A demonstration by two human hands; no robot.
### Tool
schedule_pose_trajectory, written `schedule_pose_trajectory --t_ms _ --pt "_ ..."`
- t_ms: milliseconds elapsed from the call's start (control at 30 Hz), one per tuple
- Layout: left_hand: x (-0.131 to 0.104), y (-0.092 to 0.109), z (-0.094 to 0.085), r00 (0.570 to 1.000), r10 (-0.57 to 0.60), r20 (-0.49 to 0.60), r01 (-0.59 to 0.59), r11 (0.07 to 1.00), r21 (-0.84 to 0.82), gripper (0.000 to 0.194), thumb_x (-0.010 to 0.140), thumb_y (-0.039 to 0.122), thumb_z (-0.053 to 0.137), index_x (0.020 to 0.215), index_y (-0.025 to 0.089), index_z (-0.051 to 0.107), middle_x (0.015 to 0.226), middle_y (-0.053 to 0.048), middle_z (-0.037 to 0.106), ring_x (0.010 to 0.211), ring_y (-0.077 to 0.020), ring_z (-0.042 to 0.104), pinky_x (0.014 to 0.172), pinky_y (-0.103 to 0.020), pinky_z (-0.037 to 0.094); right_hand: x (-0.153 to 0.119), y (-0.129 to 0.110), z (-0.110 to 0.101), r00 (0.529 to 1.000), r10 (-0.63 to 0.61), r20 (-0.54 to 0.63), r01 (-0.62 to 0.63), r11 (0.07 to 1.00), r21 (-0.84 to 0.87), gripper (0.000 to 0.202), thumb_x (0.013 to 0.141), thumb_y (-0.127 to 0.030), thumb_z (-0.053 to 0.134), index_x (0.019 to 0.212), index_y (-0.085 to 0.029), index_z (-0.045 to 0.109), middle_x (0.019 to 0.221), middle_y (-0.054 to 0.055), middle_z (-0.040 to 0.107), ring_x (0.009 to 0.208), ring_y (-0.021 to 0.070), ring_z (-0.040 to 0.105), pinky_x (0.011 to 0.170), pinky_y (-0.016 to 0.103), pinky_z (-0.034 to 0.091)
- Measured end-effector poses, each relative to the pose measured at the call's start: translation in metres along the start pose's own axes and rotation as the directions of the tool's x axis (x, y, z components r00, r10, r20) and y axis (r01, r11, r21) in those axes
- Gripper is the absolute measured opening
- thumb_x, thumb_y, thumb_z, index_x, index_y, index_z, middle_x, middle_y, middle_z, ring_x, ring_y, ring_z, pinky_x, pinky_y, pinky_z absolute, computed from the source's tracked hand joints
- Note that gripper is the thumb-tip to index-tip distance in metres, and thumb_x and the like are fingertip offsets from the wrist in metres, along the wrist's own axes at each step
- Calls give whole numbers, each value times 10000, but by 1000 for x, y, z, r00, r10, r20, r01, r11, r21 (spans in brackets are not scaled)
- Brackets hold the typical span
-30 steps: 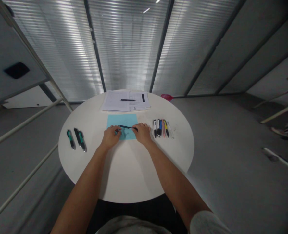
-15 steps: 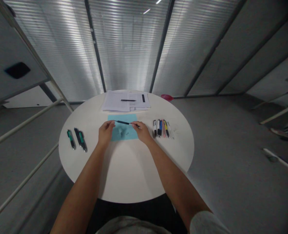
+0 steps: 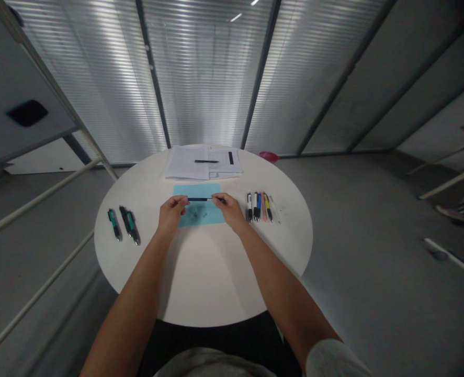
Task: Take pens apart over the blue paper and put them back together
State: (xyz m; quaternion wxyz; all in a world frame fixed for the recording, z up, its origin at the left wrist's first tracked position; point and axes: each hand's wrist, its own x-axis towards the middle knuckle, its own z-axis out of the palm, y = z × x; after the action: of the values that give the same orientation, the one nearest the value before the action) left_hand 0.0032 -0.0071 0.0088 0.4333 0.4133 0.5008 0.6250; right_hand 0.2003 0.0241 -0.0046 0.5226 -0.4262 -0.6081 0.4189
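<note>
Evidently, in the head view, both hands meet over the blue sheet [image 3: 187, 221], with one slim dark pen [image 3: 199, 199] stretched level between them. The person's left hand [image 3: 171, 213] pinches its left end between thumb and fingers, and the right hand [image 3: 230, 213] pinches the other end the same way. A thin, paler stretch shows just beside the right fingertips; whether the pen's parts are joined there is too small to tell. Below the pen, between the hands, small dark marks [image 3: 195, 214] show on the sheet, too blurred to tell whether they are loose bits or shadows.

Just beyond the hands, stacked printed papers [image 3: 184, 165] lie on the round white tabletop [image 3: 206, 283], and a black pen [image 3: 206, 161] rests across them. To the right of the right hand, a row of pens lies side by side: white-and-black ones [image 3: 249, 207], a blue one [image 3: 259, 206], a pink one [image 3: 263, 206], a yellow-and-black one [image 3: 268, 206] and a pale one [image 3: 274, 209]. Well apart from the left hand, on its left, lie a single green-and-black pen [image 3: 114, 224] and a close group of similar pens [image 3: 131, 224]. Past the tabletop's far edge, right of the hands, sits a red object [image 3: 269, 156].
</note>
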Motion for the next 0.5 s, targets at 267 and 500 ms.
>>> schedule_pose_trajectory --t_ms 267,500 --pt "2 -4 -2 1000 -17 -18 16 999 -44 263 668 394 740 757 157 670 738 -34 647 514 -73 451 506 -229 357 2 -1 -1 980 187 -60 -161 939 303 352 692 -414 711 987 -237 635 738 -52 596 615 88 569 539 207 421" --pt "5 -5 -5 998 -16 -56 12 998 -66 268 672 401 722 767 159 653 753 -32 656 523 -73 456 515 -225 371 7 -8 -8 913 370 -170 -195 763 616 402 589 -411 795 905 -236 619 764 -57 615 569 63 548 491 183 410"
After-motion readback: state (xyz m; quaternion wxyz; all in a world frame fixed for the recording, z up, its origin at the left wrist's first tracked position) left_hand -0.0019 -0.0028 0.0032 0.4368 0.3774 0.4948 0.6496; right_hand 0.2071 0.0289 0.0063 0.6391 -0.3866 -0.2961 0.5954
